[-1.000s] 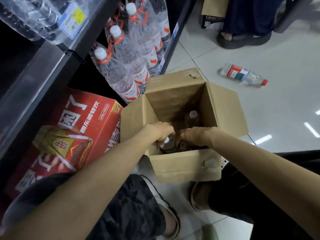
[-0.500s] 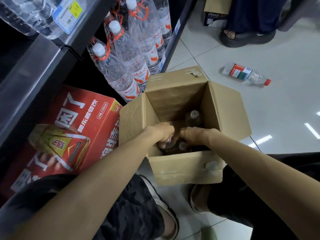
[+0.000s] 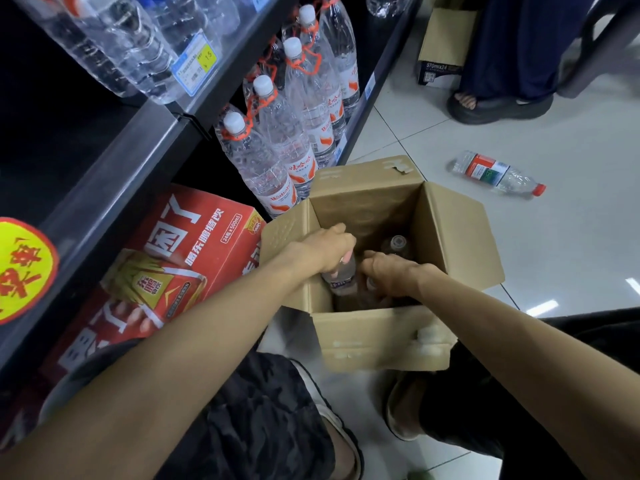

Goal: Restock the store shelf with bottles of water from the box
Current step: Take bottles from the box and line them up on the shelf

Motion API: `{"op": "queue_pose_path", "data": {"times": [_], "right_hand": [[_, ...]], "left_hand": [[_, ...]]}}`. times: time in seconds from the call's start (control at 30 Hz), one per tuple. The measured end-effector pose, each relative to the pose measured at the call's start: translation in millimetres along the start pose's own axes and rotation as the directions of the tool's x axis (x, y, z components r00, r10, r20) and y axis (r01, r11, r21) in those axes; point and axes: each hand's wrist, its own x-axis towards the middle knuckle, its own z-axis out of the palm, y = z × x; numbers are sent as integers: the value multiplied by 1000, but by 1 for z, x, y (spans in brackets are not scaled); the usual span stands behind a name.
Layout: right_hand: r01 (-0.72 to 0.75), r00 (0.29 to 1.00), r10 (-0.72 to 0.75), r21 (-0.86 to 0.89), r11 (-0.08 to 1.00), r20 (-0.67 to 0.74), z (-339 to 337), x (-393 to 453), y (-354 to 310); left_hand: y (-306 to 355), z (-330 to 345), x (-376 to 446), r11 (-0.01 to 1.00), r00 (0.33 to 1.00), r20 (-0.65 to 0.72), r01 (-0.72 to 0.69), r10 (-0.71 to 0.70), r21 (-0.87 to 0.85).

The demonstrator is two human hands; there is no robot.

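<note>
Bottles of water (image 3: 398, 243) stand inside the open cardboard box (image 3: 381, 337) on the floor (image 3: 571, 237), beside the shelf (image 3: 104, 174). Left hand (image 3: 325, 249) grips one bottle (image 3: 343, 277); right hand (image 3: 388, 271) curls around another.

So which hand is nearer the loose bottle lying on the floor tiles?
Right. The right hand is in the box, on the side toward the loose bottle; the left hand is farther, toward the shelf.

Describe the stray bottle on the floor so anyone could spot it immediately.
Start at the open cardboard box on the tiled floor. Beyond its right flap lies a small clear bottle, alone on its side, with a red cap and red-green label, unlike the white-capped large bottles shelved upright.
</note>
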Motion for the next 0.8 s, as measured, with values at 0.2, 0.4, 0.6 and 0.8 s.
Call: {"op": "queue_pose_path", "data": {"times": [0.2, 0.4, 0.6, 0.8], "right_hand": [[-13, 994, 13, 0, 1000, -113, -40, -37, -15], [-6, 976, -13, -86, 996, -217, -86, -74, -39], [-30, 925, -52, -207, 978, -377, -135, -117, -66], [-38, 847, -88, -224, 974, -524, -172, -160, -96]], "left_hand": [[5, -24, -40, 999, 990, -144, -14, 7, -51], [14, -59, -92, 997, 956, -294, -38, 14, -74], [18, -92, -145, 993, 909, -417, -37, -12, -110], [22, -126, -206, 997, 843, -538, -46, 9, -56]]}}
